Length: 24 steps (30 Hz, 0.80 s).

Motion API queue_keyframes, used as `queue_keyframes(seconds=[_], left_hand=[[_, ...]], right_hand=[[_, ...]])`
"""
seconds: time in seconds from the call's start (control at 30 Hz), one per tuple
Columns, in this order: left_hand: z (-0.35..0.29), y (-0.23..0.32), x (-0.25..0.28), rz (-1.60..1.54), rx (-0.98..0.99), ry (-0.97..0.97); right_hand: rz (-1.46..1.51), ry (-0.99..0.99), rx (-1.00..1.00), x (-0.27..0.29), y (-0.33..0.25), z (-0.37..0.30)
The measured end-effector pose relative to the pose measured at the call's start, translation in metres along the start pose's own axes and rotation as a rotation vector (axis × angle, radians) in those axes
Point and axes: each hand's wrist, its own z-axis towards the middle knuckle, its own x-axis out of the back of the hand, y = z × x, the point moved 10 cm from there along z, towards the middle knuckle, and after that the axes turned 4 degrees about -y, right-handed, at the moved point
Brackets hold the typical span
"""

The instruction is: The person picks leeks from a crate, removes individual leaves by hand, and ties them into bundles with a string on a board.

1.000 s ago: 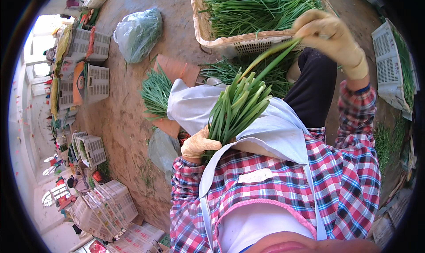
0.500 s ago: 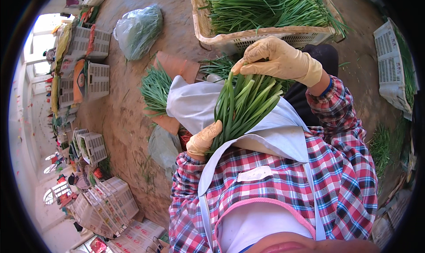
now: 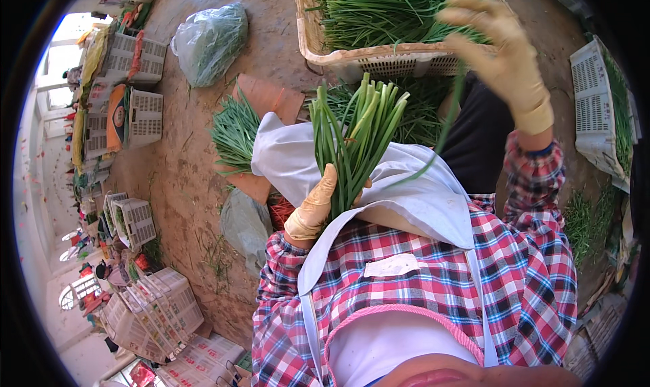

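Observation:
My left hand [image 3: 315,204], in a cream rubber glove, is closed round a bunch of garlic chives [image 3: 359,140] over my lap. The pale cut ends point up and away from me, and the lower part is hidden by the apron's edge. My right hand [image 3: 504,58], gloved alike, is raised to the right, near the crate's front corner. Its fingers are spread and smeared by motion. One loose green leaf [image 3: 443,133] trails in the air below it toward the apron [image 3: 406,163]; whether it touches the fingers is unclear.
A cream plastic crate [image 3: 379,56] full of chives stands ahead. More chives [image 3: 235,133] lie on a brown sheet at left, others [image 3: 420,109] beneath the crate's front. A tied plastic bag [image 3: 211,45] sits far left. Crates [image 3: 599,109] stand right and along the left side.
My right hand has left the bunch's tips and swung up and right, and a loose leaf now trails below it. The bunch in my left hand stands more upright.

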Motion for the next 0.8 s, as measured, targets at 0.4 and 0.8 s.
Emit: queue_keyframes(seconds=[0.4,0.8], left_hand=[[0.007,-0.009,-0.019,0.265,0.032,-0.109],[0.021,0.004,-0.002,0.491,-0.110,0.195]], right_hand=[[0.766,-0.510,0.078,-0.110,-0.045,-0.038],[0.289,-0.091,0.015,-0.048,-0.026,-0.028]])
